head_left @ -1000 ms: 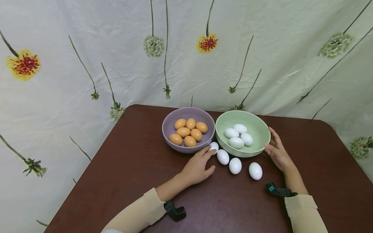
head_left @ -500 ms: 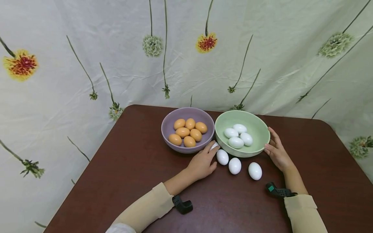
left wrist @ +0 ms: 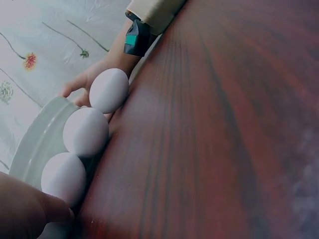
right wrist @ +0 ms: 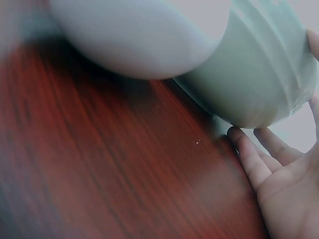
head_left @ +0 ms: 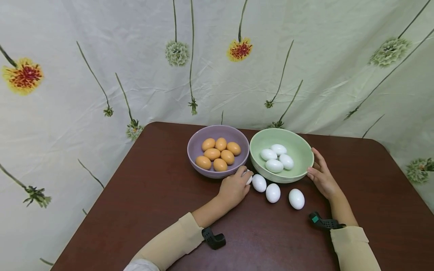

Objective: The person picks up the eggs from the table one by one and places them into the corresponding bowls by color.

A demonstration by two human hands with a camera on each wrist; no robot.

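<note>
In the head view, my left hand grips a white egg by the near side of the purple bowl. My fingers hide part of that egg. Three more white eggs lie on the table in a curved row: one beside my hand, a middle egg and a right-hand egg. My right hand rests its spread fingers against the right side of the green bowl. The right wrist view has its fingertips touching the bowl's lower wall.
Several brown eggs lie in the purple bowl, and several white eggs in the green one. Both bowls stand side by side on a dark red-brown table. A flowered cloth hangs behind the table's far edge.
My left hand has moved slightly right and closed its fingers round the white egg nearest the purple bowl. The right hand stays on the green bowl.
</note>
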